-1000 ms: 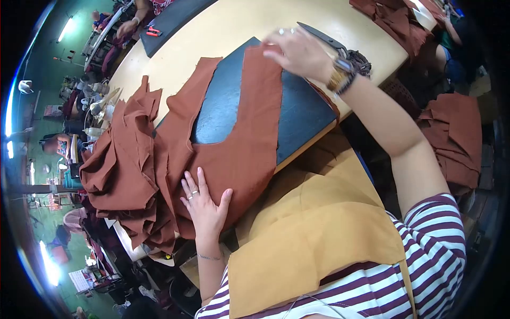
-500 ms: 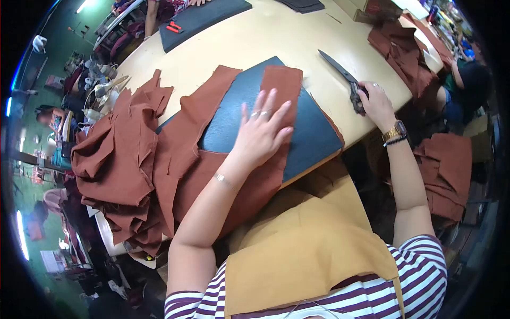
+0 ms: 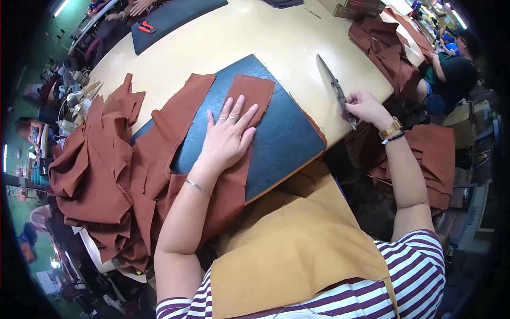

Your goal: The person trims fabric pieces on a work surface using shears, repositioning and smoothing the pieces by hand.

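My left hand (image 3: 226, 135) lies flat, fingers apart, on a strip of the reddish-brown fabric piece (image 3: 254, 87). Beneath the fabric is a dark blue board (image 3: 281, 143), angled across the table's near edge. Part of the brown cloth hangs down over that edge toward my lap. To the right, my right hand (image 3: 367, 109) has its fingers curled at the handle end of large dark scissors (image 3: 333, 80). Their blades point away from me over the tabletop, looking closed together. My fingers partly hide the handles.
Crumpled brown fabric (image 3: 93, 165) is heaped on the left. More brown cloth (image 3: 380, 50) lies at the table's right edge, and a stack (image 3: 427, 165) sits lower right. Red-handled snips (image 3: 146, 26) rest on a far dark board (image 3: 178, 24). Another person (image 3: 454, 69) is at the right.
The scissors have tipped toward their edge, and my right fingers have curled tighter at the handle. My left hand stays flat on the fabric. The whole view has shifted, moving the scene leftward.
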Action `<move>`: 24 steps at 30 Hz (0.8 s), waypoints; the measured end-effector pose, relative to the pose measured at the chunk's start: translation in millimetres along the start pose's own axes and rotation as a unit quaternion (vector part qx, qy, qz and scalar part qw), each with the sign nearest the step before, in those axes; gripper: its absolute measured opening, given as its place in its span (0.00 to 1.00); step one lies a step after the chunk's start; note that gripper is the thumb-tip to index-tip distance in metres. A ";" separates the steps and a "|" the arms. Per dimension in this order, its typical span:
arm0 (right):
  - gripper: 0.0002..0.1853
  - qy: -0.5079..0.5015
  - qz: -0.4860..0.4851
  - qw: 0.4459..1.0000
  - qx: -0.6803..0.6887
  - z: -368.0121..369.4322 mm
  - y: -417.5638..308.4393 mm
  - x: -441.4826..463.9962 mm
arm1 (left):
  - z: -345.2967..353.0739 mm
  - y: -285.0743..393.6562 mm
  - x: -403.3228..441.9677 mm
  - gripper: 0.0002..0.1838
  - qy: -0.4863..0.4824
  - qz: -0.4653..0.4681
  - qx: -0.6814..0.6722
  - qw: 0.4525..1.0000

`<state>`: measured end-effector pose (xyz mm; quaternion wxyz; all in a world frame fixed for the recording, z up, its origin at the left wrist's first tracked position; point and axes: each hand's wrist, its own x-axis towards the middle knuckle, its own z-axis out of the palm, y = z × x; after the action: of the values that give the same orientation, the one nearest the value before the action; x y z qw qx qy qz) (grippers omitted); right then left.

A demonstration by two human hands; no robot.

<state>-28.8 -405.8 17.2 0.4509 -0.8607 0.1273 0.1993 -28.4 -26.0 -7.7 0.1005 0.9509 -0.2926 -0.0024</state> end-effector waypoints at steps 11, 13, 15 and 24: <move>0.19 -0.167 -0.023 0.911 0.376 73.0 6.9 -128.5 | -11.6 -2.4 -17.8 0.25 -0.019 0.012 -0.072 0.997; 0.23 -0.198 0.022 0.895 0.398 72.2 10.2 -144.6 | -17.1 -3.6 -25.1 0.26 -0.032 0.027 -0.085 0.995; 0.26 -0.217 0.047 0.878 0.424 71.4 17.6 -151.9 | -22.4 -5.6 -35.8 0.26 -0.047 0.045 -0.086 0.994; 0.17 -0.244 -0.002 0.927 0.283 70.4 21.8 -130.5 | -26.5 -2.8 -56.6 0.26 -0.082 0.138 -0.018 0.987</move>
<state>-169.4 -354.6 24.9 0.6936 -0.6220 0.0625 0.3579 -72.0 12.8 14.6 0.0926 0.8961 -0.4282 -0.0715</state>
